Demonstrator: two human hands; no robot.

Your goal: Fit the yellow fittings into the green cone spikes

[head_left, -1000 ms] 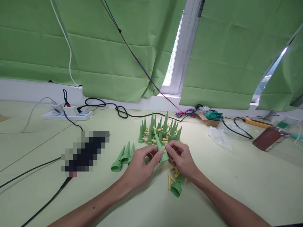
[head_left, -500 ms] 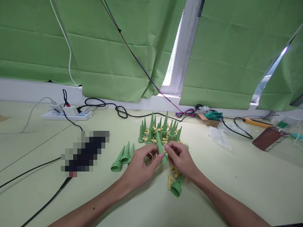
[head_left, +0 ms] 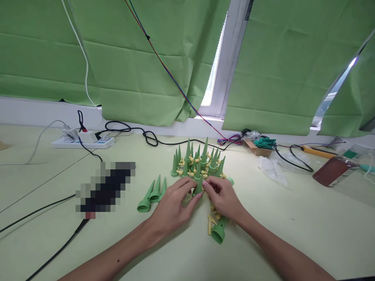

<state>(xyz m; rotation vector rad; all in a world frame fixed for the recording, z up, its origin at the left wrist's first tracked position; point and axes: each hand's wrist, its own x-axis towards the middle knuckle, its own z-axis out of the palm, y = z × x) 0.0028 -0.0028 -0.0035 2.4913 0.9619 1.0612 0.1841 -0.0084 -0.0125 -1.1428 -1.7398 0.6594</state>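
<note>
Green spike (head_left: 199, 185) sits between the hands, mid-tabletop (head_left: 263, 238), tip up and leaning slightly. Just beyond: cluster of upright green spikes (head_left: 205, 154) with yellow fittings (head_left: 191, 159) among them.

Handling, judged by look: light, stiff molded plastic, smooth so maybe a bit slippery, not very fragile; tip probably the weakest part. Best hold is low, around the wide collar, 1 thumb opposing 1 or 2 fingers.

Left hand (head_left: 175, 200): fingers grasping the spike low down, thumb on the near side, back of hand up. Right hand (head_left: 224, 196): thumb and index pinched close at the spike's right side; a hint of yellow there, but can't tell if anything is gripped. Forearms come in from the 2 lower corners and converge, wrists low over the tabletop.

Nearby: 3 loose spikes (head_left: 144, 202) left of the left hand, partly hidden at the rightmost; 1 tilted spike (head_left: 218, 233), open end toward the person, beside loose yellow pieces (head_left: 209, 225), below the right hand.
</note>
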